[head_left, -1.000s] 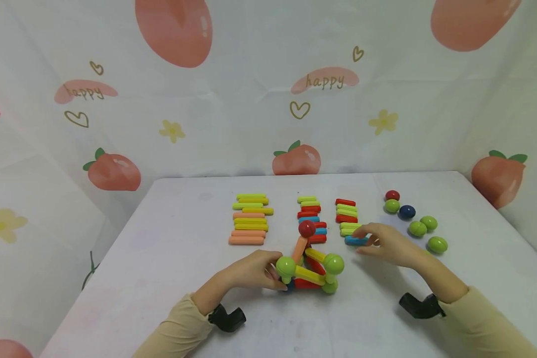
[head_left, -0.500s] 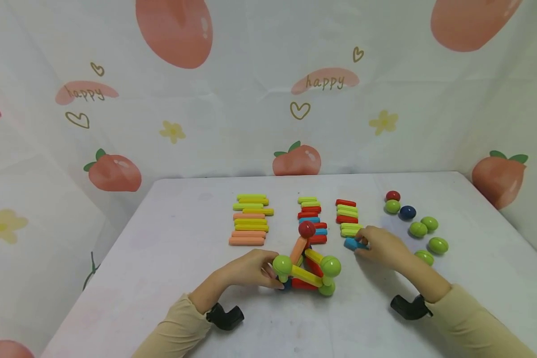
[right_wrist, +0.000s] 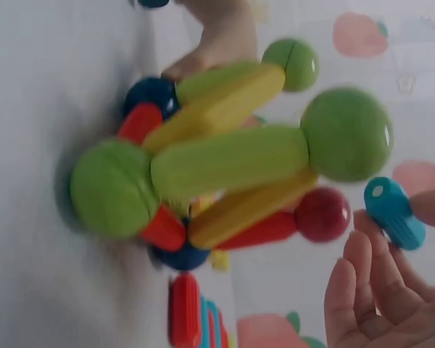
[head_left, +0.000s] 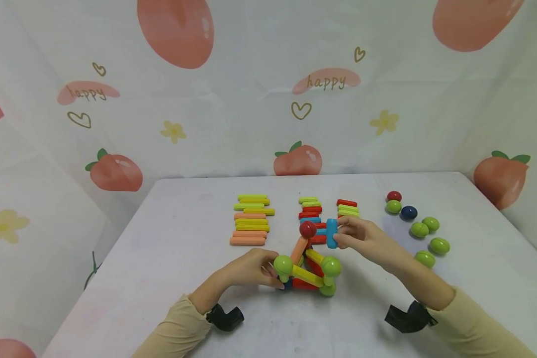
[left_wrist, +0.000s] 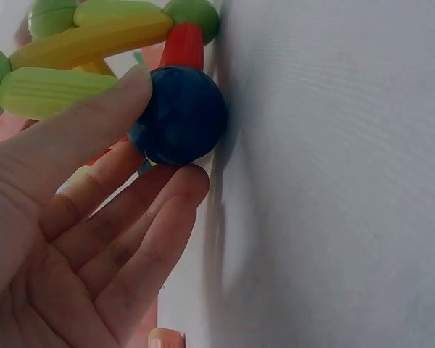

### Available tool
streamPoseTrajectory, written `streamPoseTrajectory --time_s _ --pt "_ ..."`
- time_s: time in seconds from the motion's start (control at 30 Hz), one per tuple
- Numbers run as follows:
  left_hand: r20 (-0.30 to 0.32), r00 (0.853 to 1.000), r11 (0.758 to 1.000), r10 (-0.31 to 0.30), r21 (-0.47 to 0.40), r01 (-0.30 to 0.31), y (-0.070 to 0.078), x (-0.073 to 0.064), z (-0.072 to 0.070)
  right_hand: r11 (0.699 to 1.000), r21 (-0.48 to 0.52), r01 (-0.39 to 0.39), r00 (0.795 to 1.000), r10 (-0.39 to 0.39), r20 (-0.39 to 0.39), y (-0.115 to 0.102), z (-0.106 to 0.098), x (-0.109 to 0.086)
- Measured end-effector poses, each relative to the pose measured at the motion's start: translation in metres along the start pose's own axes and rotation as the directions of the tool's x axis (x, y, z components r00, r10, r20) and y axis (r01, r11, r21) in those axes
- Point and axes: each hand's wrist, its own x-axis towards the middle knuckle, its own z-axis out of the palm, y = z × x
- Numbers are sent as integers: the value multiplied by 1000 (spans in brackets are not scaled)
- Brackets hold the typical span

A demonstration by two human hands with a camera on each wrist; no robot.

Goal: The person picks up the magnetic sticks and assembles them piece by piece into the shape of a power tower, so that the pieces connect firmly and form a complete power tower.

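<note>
On the worktop [head_left: 197, 214], the ball-and-rod frame [head_left: 307, 276] is best kept still, the left hand [head_left: 249, 268] grasping it low and the right hand [head_left: 369, 240] pinching a raised short blue rod [head_left: 332, 233] beside it, ideally clear of the red ball [head_left: 308, 229].

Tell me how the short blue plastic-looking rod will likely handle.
The short blue plastic-looking rod is probably stiff: it shows no bend where the right hand pinches it. It's likely light: that pinch alone supports it. Its grooved side may aid grip.
</note>
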Motion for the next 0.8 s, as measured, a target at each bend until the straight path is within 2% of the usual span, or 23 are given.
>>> streamPoseTrajectory --time_s 0.13,0.47,0.8 --pt "-7 1000 1000 1 -6 -1 0 0 0 999 49 0 1000 -1 12 -1 7 0" --pt "-2 1000 1000 7 -11 -7 0 0 0 999 13 36 998 -37 51 2 16 3" --pt "-8 1000 1000 13 -12 -13 0 0 0 1000 -13 -11 996 12 91 1 16 6"
